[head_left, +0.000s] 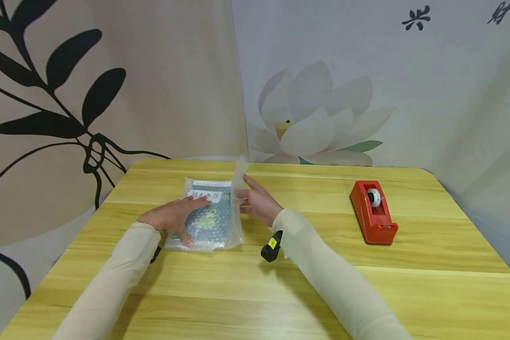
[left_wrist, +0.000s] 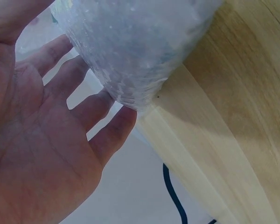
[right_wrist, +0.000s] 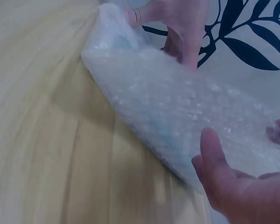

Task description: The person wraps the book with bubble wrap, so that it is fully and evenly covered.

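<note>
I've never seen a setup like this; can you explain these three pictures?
No machine here, just a person's left hand and right hand. The wide picture comes from a head-worn camera looking forward and down; the others come from wrist cameras, one per arm. On the table lie a blue book-like item in bubble wrap and a red tape dispenser. The left hand rests on the wrapped item; the right touches the wrap's raised edge. Neither plainly grips anything.
</note>
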`<move>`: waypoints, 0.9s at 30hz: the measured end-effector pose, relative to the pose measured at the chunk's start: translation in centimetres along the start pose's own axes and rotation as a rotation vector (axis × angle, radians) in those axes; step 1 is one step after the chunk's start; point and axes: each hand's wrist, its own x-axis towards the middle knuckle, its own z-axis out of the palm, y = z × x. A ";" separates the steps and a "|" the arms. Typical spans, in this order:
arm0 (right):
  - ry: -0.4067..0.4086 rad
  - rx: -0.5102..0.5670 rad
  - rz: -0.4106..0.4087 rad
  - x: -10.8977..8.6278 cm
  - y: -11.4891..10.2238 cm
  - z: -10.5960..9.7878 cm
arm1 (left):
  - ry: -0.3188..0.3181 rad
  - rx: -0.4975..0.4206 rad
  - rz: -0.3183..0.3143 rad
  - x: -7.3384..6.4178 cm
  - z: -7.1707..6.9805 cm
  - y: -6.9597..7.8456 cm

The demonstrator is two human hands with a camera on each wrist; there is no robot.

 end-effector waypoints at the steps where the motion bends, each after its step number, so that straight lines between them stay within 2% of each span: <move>1: 0.003 0.004 0.005 0.1 0.0 0.2 | -0.001 0.002 -0.004 0.1 0.0 0.0; 8: 0.001 0.011 0.012 0.3 0.1 1.3 | 0.002 -0.017 -0.001 0.2 0.2 -0.1; 13: -0.031 -0.021 0.018 0.4 0.2 2.1 | -0.001 -0.045 -0.004 0.2 0.2 -0.5; 18: -0.052 -0.045 0.000 0.7 0.5 2.5 | 0.003 -0.032 0.016 0.2 0.2 -0.5; 20: -0.053 -0.114 -0.008 0.8 0.6 2.6 | 0.005 -0.035 0.019 0.1 0.1 -0.5; 22: -0.055 -0.228 -0.018 0.8 0.8 2.8 | 0.005 -0.046 0.015 0.1 0.2 -0.5; 27: -0.080 -0.600 -0.058 0.8 1.0 3.3 | 0.005 -0.090 -0.003 -0.3 0.2 -0.5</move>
